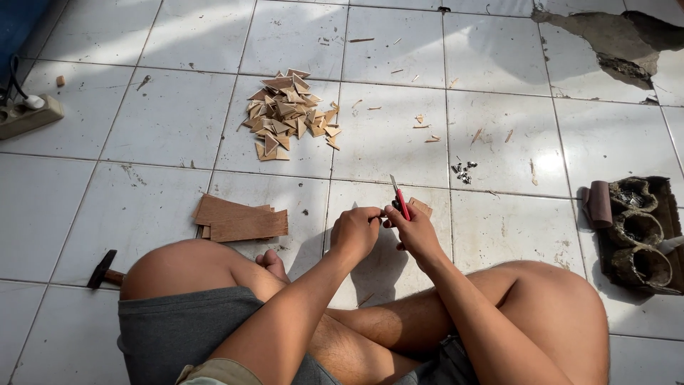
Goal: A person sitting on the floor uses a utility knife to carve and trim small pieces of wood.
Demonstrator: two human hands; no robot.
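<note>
Red cutter (401, 202) in right hand (413, 229), wood piece (420, 207) beneath.

I see the pile of wood offcuts (291, 115) ahead on the floor (142, 128), flat boards (242, 219) left of my hands, screws (463, 171) ahead-right, hammer (104, 271) far left

The person is sitting cross-legged, both forearms reaching forward between the knees. The left hand (354, 232) is curling into a loose fist, fingers pinched together. The right hand (413, 229) is closing its grip just beside the left hand, knuckles nearly touching it.
</note>
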